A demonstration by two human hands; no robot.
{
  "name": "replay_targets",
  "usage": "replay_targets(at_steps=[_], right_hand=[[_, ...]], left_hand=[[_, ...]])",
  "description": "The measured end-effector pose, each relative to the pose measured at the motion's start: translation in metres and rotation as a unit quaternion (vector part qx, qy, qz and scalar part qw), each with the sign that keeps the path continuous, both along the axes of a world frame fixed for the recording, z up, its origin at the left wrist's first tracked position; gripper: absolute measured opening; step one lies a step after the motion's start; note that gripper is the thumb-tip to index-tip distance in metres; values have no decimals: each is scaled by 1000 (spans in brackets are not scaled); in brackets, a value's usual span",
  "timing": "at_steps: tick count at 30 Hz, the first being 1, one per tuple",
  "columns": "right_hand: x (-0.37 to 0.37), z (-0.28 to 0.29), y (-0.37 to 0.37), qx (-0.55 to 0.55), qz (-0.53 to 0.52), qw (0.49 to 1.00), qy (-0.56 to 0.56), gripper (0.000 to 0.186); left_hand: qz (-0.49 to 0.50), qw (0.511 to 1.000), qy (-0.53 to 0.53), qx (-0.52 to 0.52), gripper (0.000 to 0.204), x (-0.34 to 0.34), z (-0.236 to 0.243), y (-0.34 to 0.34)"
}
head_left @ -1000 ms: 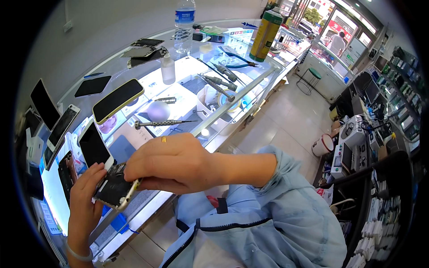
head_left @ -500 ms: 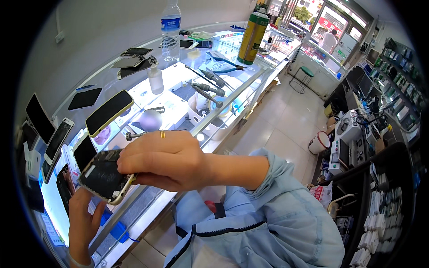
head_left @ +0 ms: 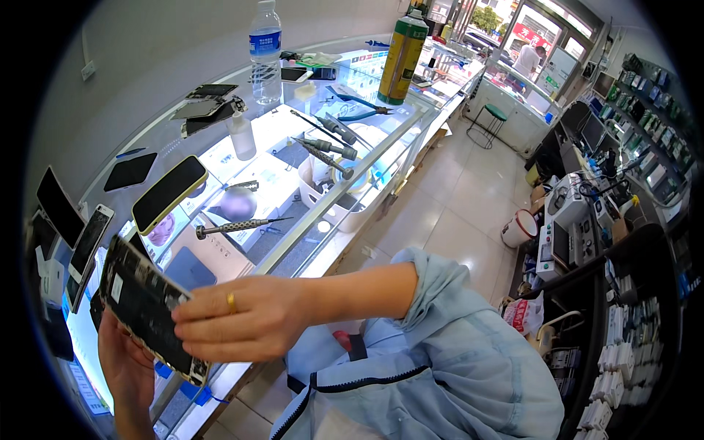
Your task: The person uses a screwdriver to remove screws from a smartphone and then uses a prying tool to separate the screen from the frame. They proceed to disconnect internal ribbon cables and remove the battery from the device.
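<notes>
An opened smartphone [head_left: 143, 304], its dark inner parts bare and facing up, is tilted in my hands at the lower left. My left hand [head_left: 126, 370] grips it from underneath and along its near left edge. Over the phone's right edge, the fingers of my right hand [head_left: 249, 315] lie close together, their tips on the inside; the thumb is hidden. A precision screwdriver [head_left: 238, 226] rests on the glass counter just beyond my right hand. Beside it lies a phone in a yellow-edged case [head_left: 170, 194].
More phones, such as a white-framed one [head_left: 91, 236], lie at the left. Farther back stand a small white bottle [head_left: 242, 139], a water bottle [head_left: 265, 55] and a green-yellow spray can [head_left: 402, 60]. Blue-handled pliers [head_left: 359, 106] and several screwdrivers [head_left: 326, 147] lie near a white container [head_left: 312, 187].
The opened phone has tipped up and swung leftward, showing more of its inside. My right hand has moved down and toward me, uncovering the screwdriver. The view has shifted slightly.
</notes>
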State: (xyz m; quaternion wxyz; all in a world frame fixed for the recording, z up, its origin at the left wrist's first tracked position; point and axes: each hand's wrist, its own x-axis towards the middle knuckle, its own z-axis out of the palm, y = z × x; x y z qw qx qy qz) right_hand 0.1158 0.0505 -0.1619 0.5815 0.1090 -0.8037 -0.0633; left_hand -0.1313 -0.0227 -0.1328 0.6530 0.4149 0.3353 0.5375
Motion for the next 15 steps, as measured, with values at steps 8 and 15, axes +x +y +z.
replay_targets(at_steps=[8, 15], right_hand=[[-5, -5, -4, -159, 53, 985, -43, 51], [1, -4, -8, -578, 100, 792, -168, 60]], left_hand=[[106, 991, 69, 34, 41, 10, -9, 9], [124, 983, 102, 93, 44, 13, -17, 12]])
